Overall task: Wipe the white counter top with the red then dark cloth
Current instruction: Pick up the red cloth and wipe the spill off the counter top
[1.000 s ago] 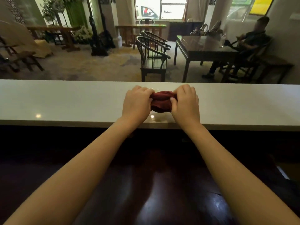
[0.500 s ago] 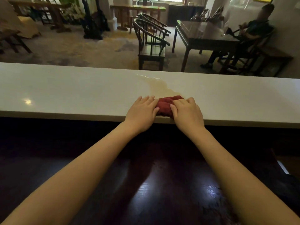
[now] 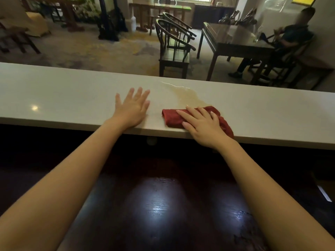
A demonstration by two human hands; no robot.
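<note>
The white counter top runs across the view in front of me. A folded red cloth lies on it near the front edge, right of centre. My right hand presses flat on the cloth, fingers pointing left. My left hand rests flat on the bare counter to the cloth's left, fingers spread, holding nothing. A yellowish wet spill spreads on the counter just behind the cloth. No dark cloth is in sight.
A dark glossy wooden surface lies below the counter, close to me. Beyond the counter stand dark wooden chairs and a dark table, with a seated person at the far right.
Both hands were bunched on the red cloth and drew it toward the front edge, uncovering the spill. Now my left hand has let go and moved left; my right hand keeps the cloth.
</note>
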